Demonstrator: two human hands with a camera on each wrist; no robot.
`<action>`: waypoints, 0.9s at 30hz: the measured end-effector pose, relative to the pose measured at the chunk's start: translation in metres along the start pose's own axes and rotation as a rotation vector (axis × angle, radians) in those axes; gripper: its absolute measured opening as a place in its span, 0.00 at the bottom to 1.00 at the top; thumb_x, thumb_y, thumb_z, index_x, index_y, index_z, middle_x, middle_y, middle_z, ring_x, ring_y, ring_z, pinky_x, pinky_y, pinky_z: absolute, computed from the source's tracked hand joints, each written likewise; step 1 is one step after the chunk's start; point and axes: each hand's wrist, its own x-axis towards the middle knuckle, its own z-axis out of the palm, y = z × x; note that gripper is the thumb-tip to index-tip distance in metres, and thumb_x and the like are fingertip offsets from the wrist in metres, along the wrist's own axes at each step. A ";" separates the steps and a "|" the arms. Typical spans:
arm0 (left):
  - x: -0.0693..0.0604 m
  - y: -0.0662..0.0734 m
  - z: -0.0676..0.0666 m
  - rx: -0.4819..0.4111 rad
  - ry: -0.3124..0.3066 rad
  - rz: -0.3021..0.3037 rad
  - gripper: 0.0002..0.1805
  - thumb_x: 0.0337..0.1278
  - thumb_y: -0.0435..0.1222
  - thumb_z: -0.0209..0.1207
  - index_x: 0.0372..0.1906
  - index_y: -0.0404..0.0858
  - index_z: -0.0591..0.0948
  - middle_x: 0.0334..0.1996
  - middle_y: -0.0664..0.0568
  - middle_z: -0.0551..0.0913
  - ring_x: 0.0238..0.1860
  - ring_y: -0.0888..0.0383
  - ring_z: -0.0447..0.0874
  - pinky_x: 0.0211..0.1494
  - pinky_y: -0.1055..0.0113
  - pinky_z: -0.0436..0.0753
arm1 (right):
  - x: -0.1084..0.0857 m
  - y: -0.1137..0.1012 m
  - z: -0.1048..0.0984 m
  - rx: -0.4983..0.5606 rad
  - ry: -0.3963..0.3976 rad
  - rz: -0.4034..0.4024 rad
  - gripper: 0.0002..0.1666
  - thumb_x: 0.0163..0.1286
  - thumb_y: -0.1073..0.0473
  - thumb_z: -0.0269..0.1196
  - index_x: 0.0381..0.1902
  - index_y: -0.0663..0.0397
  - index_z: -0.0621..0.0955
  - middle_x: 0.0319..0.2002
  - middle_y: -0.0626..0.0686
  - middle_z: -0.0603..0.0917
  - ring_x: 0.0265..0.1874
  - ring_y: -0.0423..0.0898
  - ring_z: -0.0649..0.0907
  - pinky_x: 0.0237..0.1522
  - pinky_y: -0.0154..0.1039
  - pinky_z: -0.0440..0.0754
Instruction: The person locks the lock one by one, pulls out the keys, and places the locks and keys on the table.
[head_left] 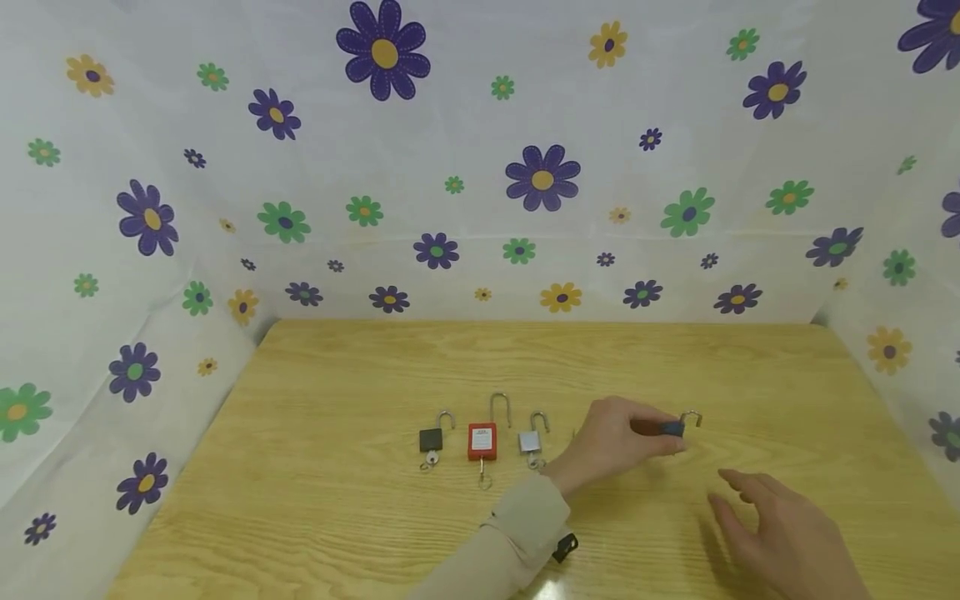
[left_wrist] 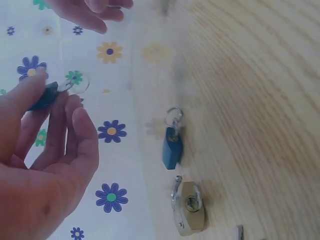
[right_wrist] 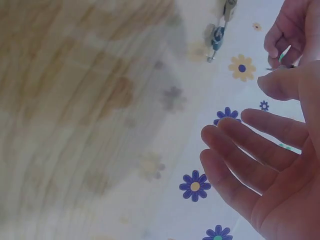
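Note:
My left hand [head_left: 615, 437] pinches a small blue padlock [head_left: 672, 428] between thumb and fingers, its shackle raised and unlatched. In the left wrist view the left hand [left_wrist: 55, 145] grips the blue padlock [left_wrist: 45, 96], with a key ring at its end. Empty and with fingers spread, my right hand [head_left: 787, 533] hovers to the right and nearer the front; the right wrist view shows its palm [right_wrist: 285, 185]. Below the left hand in the left wrist view lie another blue padlock [left_wrist: 172, 150] and a brass padlock [left_wrist: 190, 210].
Left of my left arm stand in a row a black padlock [head_left: 431, 440], a red padlock [head_left: 482, 450] and a silver padlock [head_left: 529, 442], each with raised shackle and keys. A black object [head_left: 566, 547] lies beside the left sleeve. Flowered cloth [head_left: 450, 208] surrounds the wooden table [head_left: 337, 517].

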 end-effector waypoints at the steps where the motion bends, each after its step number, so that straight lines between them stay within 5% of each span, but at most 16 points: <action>1: -0.002 0.001 -0.001 -0.025 0.001 0.000 0.13 0.59 0.47 0.72 0.45 0.47 0.91 0.39 0.66 0.88 0.36 0.74 0.81 0.39 0.75 0.82 | 0.000 0.000 0.000 0.005 0.007 -0.012 0.21 0.65 0.55 0.72 0.52 0.61 0.86 0.41 0.62 0.90 0.32 0.56 0.88 0.29 0.53 0.84; 10: -0.023 0.002 -0.013 -0.172 0.085 -0.003 0.12 0.60 0.42 0.71 0.48 0.48 0.91 0.43 0.67 0.88 0.39 0.72 0.85 0.41 0.74 0.85 | 0.009 -0.011 -0.004 0.032 0.154 -0.139 0.15 0.58 0.63 0.74 0.44 0.60 0.88 0.36 0.55 0.91 0.27 0.51 0.87 0.26 0.40 0.83; 17: -0.032 0.004 -0.018 -0.229 0.188 -0.064 0.12 0.53 0.38 0.76 0.44 0.48 0.91 0.37 0.63 0.91 0.36 0.70 0.88 0.41 0.73 0.85 | 0.015 -0.018 -0.006 0.064 0.176 -0.149 0.16 0.58 0.64 0.75 0.45 0.58 0.88 0.35 0.52 0.91 0.28 0.51 0.88 0.25 0.37 0.82; 27: -0.040 0.001 -0.022 -0.295 0.143 -0.059 0.08 0.53 0.37 0.75 0.39 0.44 0.91 0.36 0.58 0.92 0.35 0.67 0.89 0.41 0.72 0.85 | 0.033 -0.042 -0.016 0.268 0.367 -0.294 0.19 0.51 0.75 0.74 0.42 0.56 0.89 0.31 0.49 0.91 0.28 0.32 0.86 0.27 0.21 0.78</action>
